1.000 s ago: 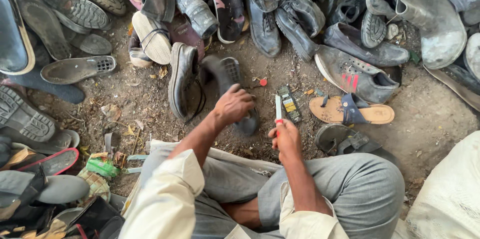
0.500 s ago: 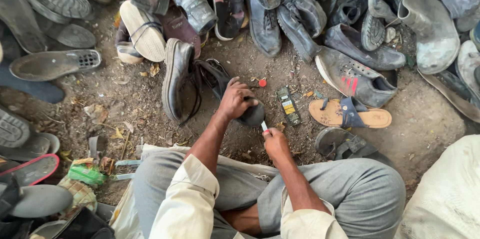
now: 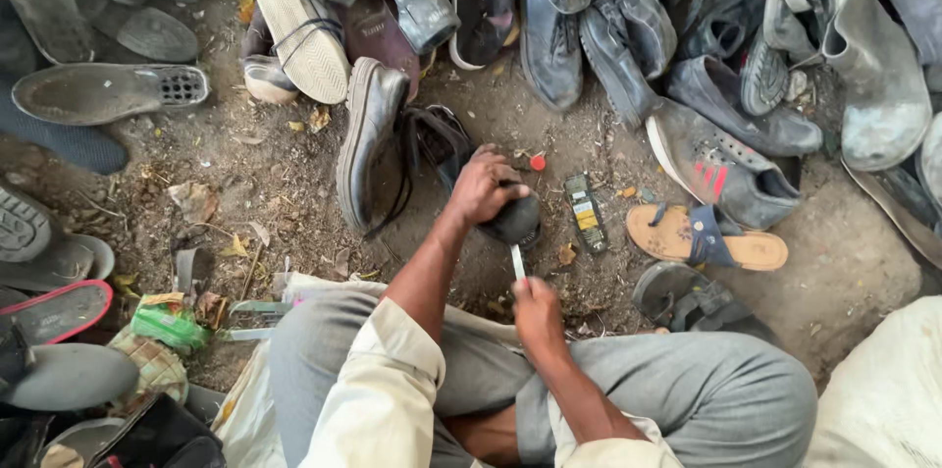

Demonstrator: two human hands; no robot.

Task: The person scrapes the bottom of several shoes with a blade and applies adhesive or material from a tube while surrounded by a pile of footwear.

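I sit on dirt ground with many worn shoes around me. My left hand presses down on a black shoe lying in front of my knees. My right hand grips a thin white-handled tool, whose tip points up at the black shoe's near edge. My sleeves are cream and my trousers are grey.
A black dress shoe lies left of my left hand. A small red cap and a narrow flat packet lie on the dirt to the right. A tan sandal and a grey sneaker sit further right. Piles of shoes ring the top and left.
My right hand has drawn back toward my lap, with the tool's tip at the black shoe. My left hand stays on the shoe. The view has shifted slightly.
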